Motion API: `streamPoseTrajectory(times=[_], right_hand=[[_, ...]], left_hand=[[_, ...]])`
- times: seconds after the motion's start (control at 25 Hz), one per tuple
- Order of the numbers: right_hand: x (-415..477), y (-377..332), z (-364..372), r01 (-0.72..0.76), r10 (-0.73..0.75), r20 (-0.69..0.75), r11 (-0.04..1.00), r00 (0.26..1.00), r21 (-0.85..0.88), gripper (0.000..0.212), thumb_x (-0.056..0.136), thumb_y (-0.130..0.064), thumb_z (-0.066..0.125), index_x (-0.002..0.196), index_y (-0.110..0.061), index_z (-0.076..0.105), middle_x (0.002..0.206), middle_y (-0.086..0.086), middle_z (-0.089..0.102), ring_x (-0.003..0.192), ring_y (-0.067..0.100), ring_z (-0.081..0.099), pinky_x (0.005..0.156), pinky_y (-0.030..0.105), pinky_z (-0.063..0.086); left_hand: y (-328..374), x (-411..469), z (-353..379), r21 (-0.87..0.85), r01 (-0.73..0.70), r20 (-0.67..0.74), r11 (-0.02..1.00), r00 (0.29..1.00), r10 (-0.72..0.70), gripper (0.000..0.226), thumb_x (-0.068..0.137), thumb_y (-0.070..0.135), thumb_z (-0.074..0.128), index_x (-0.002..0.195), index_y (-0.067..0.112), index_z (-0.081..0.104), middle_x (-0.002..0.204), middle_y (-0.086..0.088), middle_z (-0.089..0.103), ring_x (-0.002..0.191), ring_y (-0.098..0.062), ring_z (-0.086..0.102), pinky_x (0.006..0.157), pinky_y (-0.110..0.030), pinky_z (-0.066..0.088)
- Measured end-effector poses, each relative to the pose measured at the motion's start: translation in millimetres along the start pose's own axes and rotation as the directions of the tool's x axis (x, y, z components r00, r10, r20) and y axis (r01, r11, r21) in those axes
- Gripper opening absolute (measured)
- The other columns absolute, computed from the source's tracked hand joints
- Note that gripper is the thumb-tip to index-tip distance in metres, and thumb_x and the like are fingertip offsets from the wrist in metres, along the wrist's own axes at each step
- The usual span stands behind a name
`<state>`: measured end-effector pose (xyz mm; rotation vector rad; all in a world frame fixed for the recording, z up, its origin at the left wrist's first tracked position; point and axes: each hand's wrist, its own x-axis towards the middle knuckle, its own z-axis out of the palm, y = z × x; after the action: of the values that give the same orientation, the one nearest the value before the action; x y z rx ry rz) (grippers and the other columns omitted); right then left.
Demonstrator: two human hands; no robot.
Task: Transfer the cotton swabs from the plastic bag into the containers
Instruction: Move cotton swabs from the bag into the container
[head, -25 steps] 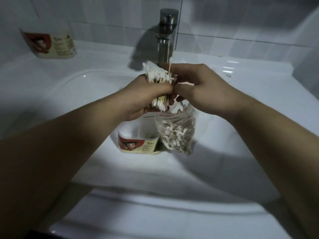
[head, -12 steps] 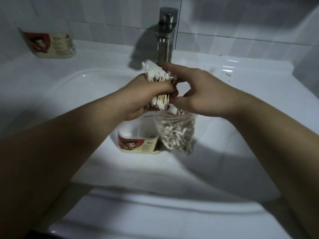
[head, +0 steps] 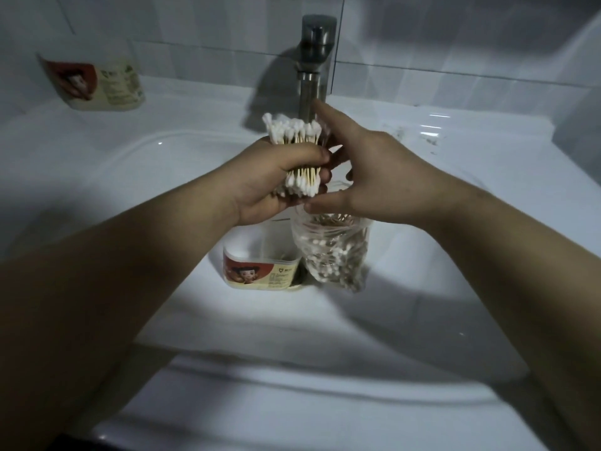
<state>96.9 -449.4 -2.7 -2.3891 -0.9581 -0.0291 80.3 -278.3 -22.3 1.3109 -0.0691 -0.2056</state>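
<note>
Clenching a thick bundle of cotton swabs (head: 294, 131) upright in my left hand (head: 276, 177), above the sink and just in front of the faucet (head: 315, 60), I have my right hand (head: 374, 180) beside it, forefinger (head: 325, 115) over the top tips and thumb (head: 325, 205) under the bottom ones. Those two are spread. Whether the hidden fingers pinch the plastic bag (head: 331, 255) just below, I cannot tell. The bag holds many more swabs and stands right beside the open container (head: 260, 271) down in the sink (head: 422, 288). To do this step well, I judge I should tap both ends flush so the sticks lie parallel, then lower the bundle straight into the container's mouth instead of dropping it. That mouth looks narrow and the bag crowds its right side, so strays could scatter into the sink. The faucet is close behind my fingers, but there is room to the left and toward me. A second container (head: 97, 83) lies on the sink's rim, far left.
</note>
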Motion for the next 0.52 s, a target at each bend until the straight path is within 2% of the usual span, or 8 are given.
streamPoseTrajectory(times=[0.08,0.16,0.2,0.28,0.36,0.52], right_hand=[[0.1,-0.6,-6.3,-0.061,0.061,-0.016,0.998,0.998,-0.026,0.095,0.076,-0.041,0.086,0.154,-0.034,0.033,0.101,-0.02,0.069,0.089,-0.007,0.066,0.073,0.008,0.05],[0.8,-0.3,-12.1,-0.119,0.118,-0.015,0.99,0.993,-0.081,0.061,0.078,-0.046,0.082,0.133,-0.031,0.062,0.088,-0.018,0.072,0.08,-0.005,0.067,0.074,0.019,0.053],[0.4,-0.2,-12.9,-0.13,0.134,0.028,0.985,0.991,-0.115,0.048,0.078,-0.048,0.08,0.121,-0.031,0.071,0.086,-0.017,0.072,0.078,-0.004,0.068,0.074,0.022,0.054],[-0.9,-0.3,-8.9,-0.11,0.146,0.191,0.976,0.971,-0.189,0.039,0.076,-0.053,0.074,0.11,-0.033,0.077,0.088,-0.019,0.073,0.082,-0.004,0.067,0.077,0.023,0.054],[-1.8,-1.4,-0.6,-0.07,0.152,0.328,0.966,0.932,-0.249,0.035,0.076,-0.052,0.066,0.106,-0.038,0.078,0.086,-0.025,0.071,0.082,-0.007,0.064,0.076,0.017,0.05],[-0.9,-1.7,11.1,-0.031,0.131,0.335,0.957,0.933,-0.289,0.02,0.082,-0.038,0.065,0.094,-0.037,0.08,0.07,-0.027,0.065,0.068,-0.01,0.059,0.064,0.013,0.04]], left_hand=[[0.4,1.8,-0.5,0.018,-0.012,-0.092,1.0,0.996,0.013,0.017,0.095,-0.001,0.057,0.098,0.013,0.064,0.064,0.0,0.065,0.058,-0.007,0.064,0.054,-0.024,0.054],[0.5,4.6,-1.5,0.003,-0.028,-0.167,1.0,0.986,0.028,0.016,0.094,0.0,0.059,0.095,0.015,0.063,0.062,0.001,0.062,0.056,-0.008,0.062,0.054,-0.025,0.053],[0.4,5.8,-1.7,-0.006,-0.037,-0.187,0.999,0.982,0.036,0.016,0.094,0.0,0.06,0.094,0.015,0.064,0.063,0.001,0.061,0.055,-0.009,0.062,0.055,-0.026,0.052],[-0.1,7.4,-2.6,-0.004,-0.048,-0.203,0.999,0.978,0.046,0.016,0.093,0.0,0.061,0.094,0.016,0.064,0.066,0.0,0.06,0.055,-0.01,0.061,0.057,-0.027,0.051],[-0.6,7.0,-2.9,0.026,-0.042,-0.202,0.999,0.978,0.047,0.016,0.093,0.0,0.062,0.093,0.016,0.065,0.068,0.0,0.06,0.056,-0.01,0.061,0.057,-0.027,0.051],[-2.1,4.5,-1.1,0.093,-0.016,-0.173,0.996,0.984,0.032,0.017,0.093,0.001,0.062,0.091,0.017,0.067,0.072,-0.001,0.064,0.058,-0.009,0.063,0.059,-0.025,0.054]])
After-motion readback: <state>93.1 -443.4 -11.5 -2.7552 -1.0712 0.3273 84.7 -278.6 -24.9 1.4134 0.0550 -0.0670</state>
